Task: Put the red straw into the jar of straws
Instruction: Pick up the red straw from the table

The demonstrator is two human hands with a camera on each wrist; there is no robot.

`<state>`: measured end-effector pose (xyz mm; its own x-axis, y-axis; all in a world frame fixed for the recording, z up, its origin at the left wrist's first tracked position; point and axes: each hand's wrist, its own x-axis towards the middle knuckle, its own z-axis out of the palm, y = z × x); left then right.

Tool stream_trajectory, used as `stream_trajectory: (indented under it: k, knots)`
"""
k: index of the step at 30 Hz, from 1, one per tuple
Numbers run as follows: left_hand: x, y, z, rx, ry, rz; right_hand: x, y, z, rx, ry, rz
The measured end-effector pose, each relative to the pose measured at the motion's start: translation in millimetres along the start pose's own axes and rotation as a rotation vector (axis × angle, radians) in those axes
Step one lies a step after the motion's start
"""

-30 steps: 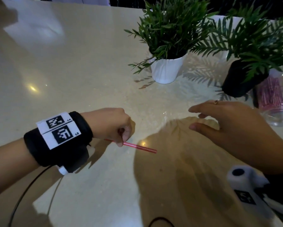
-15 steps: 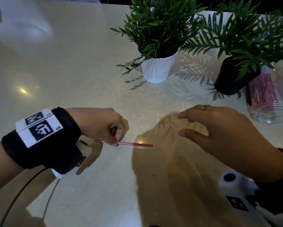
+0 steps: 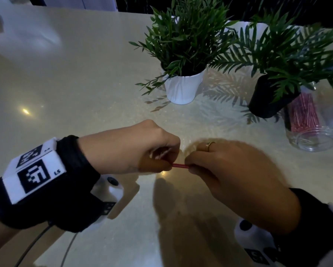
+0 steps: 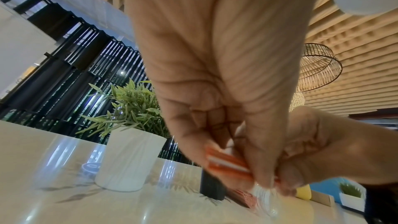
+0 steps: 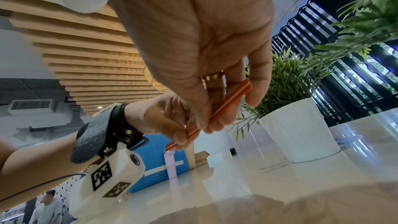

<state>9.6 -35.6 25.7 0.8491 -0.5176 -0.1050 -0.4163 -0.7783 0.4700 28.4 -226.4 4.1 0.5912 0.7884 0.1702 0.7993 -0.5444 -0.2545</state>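
Observation:
The red straw (image 3: 180,166) with a white stripe hangs level just above the pale table, held at both ends. My left hand (image 3: 161,162) pinches its left end between thumb and fingers; the straw (image 4: 228,163) shows under that thumb. My right hand (image 3: 192,166) pinches the other end, and the right wrist view shows the straw (image 5: 224,108) running between thumb and fingers. The glass jar of red straws (image 3: 308,122) lies tilted at the far right, behind the black pot, its mouth toward me.
A white pot with a green plant (image 3: 183,87) stands beyond the hands. A black pot with a fern (image 3: 267,99) stands right of it, partly covering the jar. Another white pot (image 3: 258,29) sits behind. The pale table (image 3: 65,83) stretches left.
My left hand lifted the straw off the table and carried it right. My right hand came in from the right and took hold of the straw's free end.

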Motion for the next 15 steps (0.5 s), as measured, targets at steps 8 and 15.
stream_trajectory:
  k: [8, 15]
  knots:
    - [1, -1, -4, -0.075, 0.353, 0.024, -27, 26, -15, 0.032, 0.025, 0.099]
    - [35, 4, 8, -0.055, 0.463, -0.004, -68, 62, -35, 0.159, 0.252, 0.249]
